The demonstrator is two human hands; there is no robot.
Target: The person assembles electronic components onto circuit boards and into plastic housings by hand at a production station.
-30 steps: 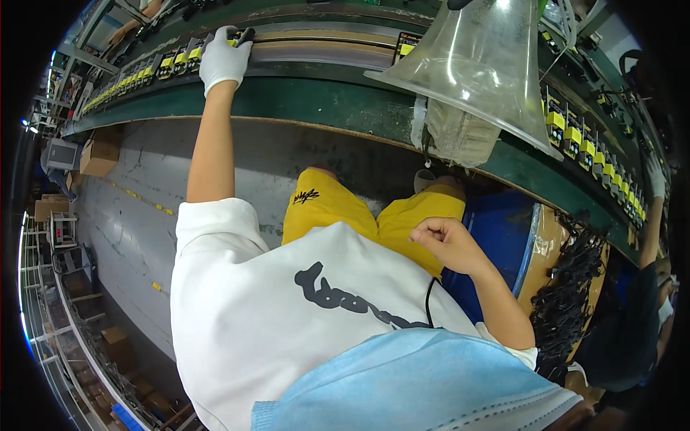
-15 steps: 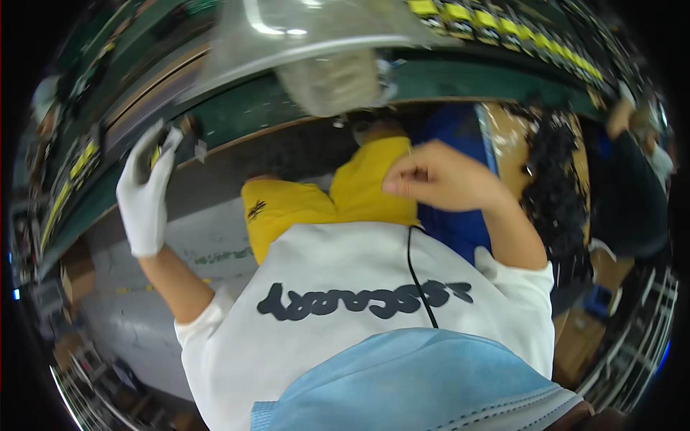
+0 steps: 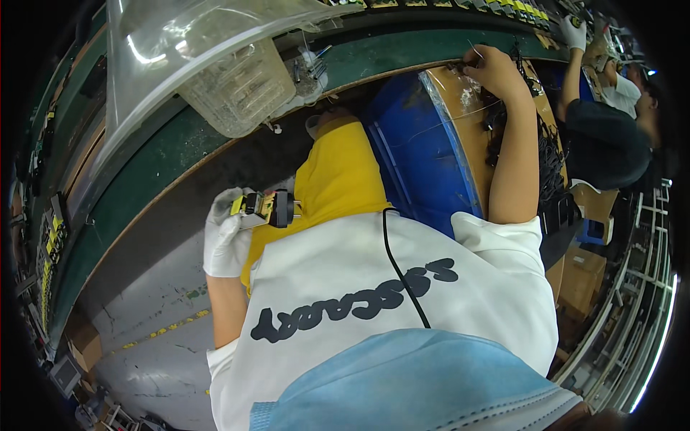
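Note:
My left hand (image 3: 224, 233), in a white glove, is closed round a small circuit board assembly (image 3: 260, 209) with yellow and black parts. A black plug end with two metal prongs points right, in front of my yellow trousers. My right hand (image 3: 499, 75) is bare and reaches over the far end of a brown carton (image 3: 463, 108). Its thumb and fingers are pinched together, and a thin wire (image 3: 475, 49) pokes up from them. Black cables (image 3: 550, 169) lie heaped in and over the carton, to the right of my forearm.
A green bench (image 3: 162, 154) curves across the far side, with a clear plastic hood (image 3: 208, 36) and a clear plastic bin (image 3: 244, 90) at its edge. A blue crate (image 3: 417, 144) stands beside my leg. A co-worker (image 3: 607, 140) sits at the far right.
My left hand has come from the bench edge toward my body, and the board assembly now shows plainly in it. My right hand has stretched from my lap out to the carton. The view has turned.

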